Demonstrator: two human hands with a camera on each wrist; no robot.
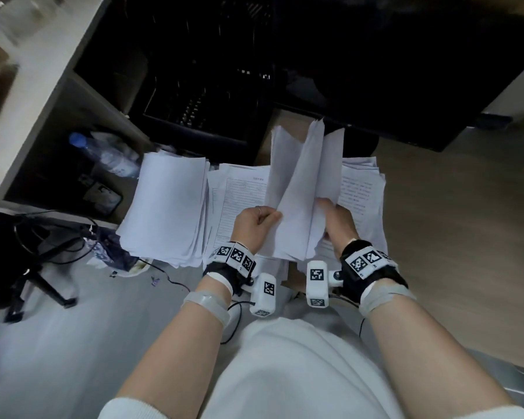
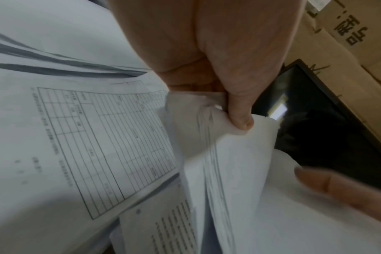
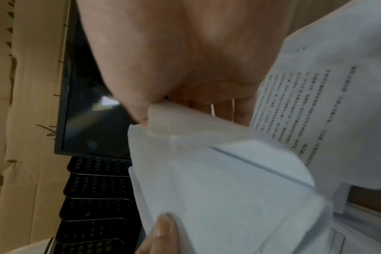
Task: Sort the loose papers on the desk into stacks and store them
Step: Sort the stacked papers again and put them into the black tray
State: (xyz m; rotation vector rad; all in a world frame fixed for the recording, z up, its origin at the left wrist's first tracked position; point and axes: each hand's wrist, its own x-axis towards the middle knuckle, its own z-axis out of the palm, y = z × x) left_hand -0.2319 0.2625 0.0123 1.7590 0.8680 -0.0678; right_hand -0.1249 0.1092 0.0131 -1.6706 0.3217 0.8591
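Both hands, left hand (image 1: 256,220) and right hand (image 1: 335,220), gripping fanned white paper bundle (image 1: 303,189), edges uneven

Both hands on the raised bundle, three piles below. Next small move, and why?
Probably peel the top sheet off with the right hand and check its face: the held bundle is fanned open, its backs blank, and the left hand already has a grip on the rest, above the form pile.

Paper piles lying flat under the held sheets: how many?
3: blank-topped stack on the left, form-topped pile in the middle, text-topped pile on the right. The held sheets may hide more.
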